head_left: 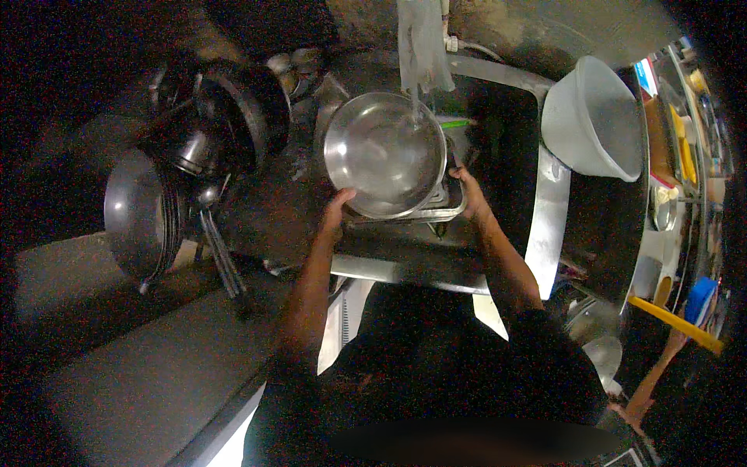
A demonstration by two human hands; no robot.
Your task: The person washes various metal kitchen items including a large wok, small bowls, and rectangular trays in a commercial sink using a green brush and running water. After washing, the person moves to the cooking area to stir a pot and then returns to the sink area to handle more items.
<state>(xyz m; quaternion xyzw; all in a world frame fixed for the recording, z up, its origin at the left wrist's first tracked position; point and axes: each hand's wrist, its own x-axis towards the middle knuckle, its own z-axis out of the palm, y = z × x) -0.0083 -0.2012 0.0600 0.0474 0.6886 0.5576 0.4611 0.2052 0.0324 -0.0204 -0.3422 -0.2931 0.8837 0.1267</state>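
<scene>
A round, shiny metal bowl (385, 156) sits tilted over the sink, on top of a rectangular metal pan (440, 213) whose edge shows below and to its right. My left hand (336, 214) grips at the bowl's lower left rim, thumb on the edge, its other fingers hidden underneath. On the right, my right hand (471, 193) is closed at the side of the rectangular pan, close to the bowl. A thin stream of water falls into the bowl from beneath a pale hanging cloth or plastic sleeve (424, 47). Something bright green (457, 124) shows beside the bowl.
The metal sink rim (548, 226) surrounds the basin. At its right stands a large white tub (580, 117). Stacked round pans (140, 214), dark pots (233, 117) and long-handled utensils (218, 241) crowd the left. Shelves with a yellow-handled tool (677, 325) line the far right.
</scene>
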